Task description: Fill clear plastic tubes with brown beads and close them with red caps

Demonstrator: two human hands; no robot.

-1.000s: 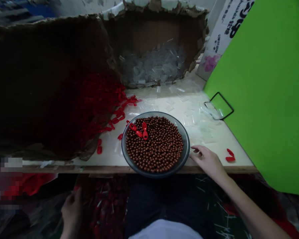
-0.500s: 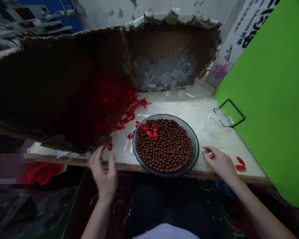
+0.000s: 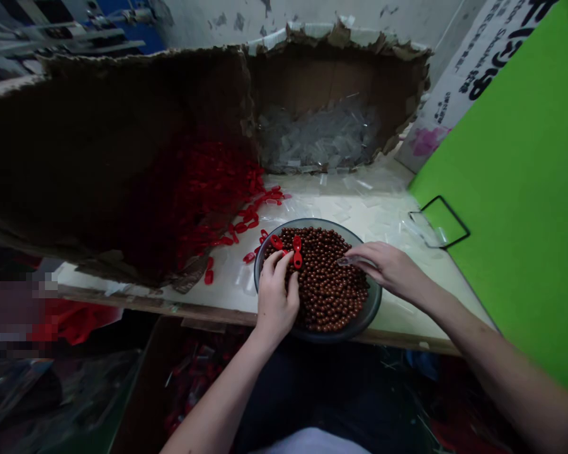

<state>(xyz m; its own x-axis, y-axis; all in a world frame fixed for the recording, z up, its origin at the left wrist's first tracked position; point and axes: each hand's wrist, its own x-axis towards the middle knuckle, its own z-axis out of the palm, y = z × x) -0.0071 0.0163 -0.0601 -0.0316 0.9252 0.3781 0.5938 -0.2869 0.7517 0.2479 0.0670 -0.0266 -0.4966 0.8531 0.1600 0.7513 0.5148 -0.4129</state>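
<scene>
The clear piece [image 3: 353,260] is at the beads [image 3: 331,299] in the bowl [image 3: 375,308], by the surface's [image 3: 454,290] front edge, pinched in the right hand [image 3: 392,268]. A light grip should serve best; squeezing might bend it. The left hand [image 3: 277,293], thumb and fingers apart, is by the red pieces [image 3: 297,253]; touching, I can't tell. Gentle fingers should spill fewer beads.

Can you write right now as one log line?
left hand: by red pieces | right hand: holds clear piece | bowl: brown beads inside
</scene>
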